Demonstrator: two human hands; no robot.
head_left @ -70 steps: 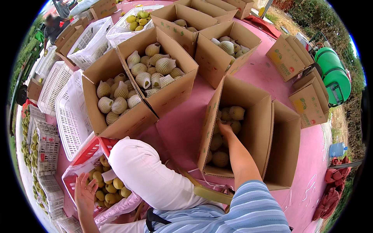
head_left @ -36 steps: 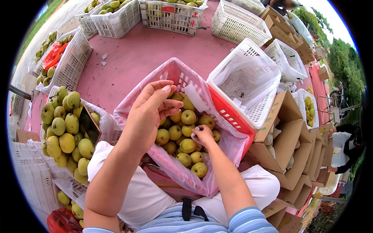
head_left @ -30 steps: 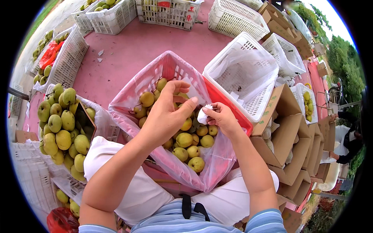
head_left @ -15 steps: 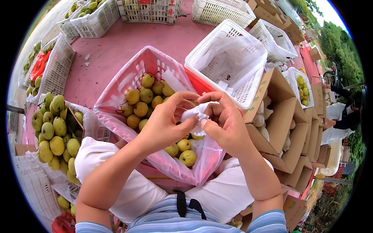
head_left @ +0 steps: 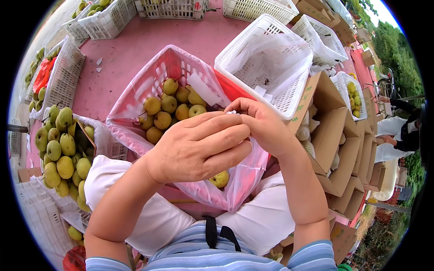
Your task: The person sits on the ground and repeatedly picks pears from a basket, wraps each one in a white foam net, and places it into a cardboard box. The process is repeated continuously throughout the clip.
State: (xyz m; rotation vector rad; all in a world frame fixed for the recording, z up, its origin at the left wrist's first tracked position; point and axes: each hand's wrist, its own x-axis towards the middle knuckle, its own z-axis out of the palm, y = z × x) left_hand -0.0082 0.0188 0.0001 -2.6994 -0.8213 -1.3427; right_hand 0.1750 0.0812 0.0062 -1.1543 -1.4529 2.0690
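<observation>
Over the pears, my left hand (head_left: 203, 147) is turned with its back up, its fingers curled together and hiding whatever is beneath them. Against its fingertips, my right hand (head_left: 264, 128) is closed in a pinch. A small crumpled tuft of thin white wrapping (head_left: 232, 112) sticks up between the two hands; the rest is hidden. Below them, yellow-green pears (head_left: 168, 105) lie in a basket lined with pinkish translucent plastic (head_left: 129, 108), standing between my knees. A white strip (head_left: 203, 89) lies inside at its far right.
A white crate (head_left: 217, 56) with a plastic liner stands beyond on the right. Open cardboard boxes (head_left: 332, 140) holding netted fruit line the right side. Heaped pears (head_left: 65, 167) fill a container at my left. More crates (head_left: 108, 22) stand at the back. A person (head_left: 393, 135) is far right.
My left hand has rolled over to the right, back up, covering the white wrapping that showed between both hands. My right hand has risen slightly and still pinches near the tuft.
</observation>
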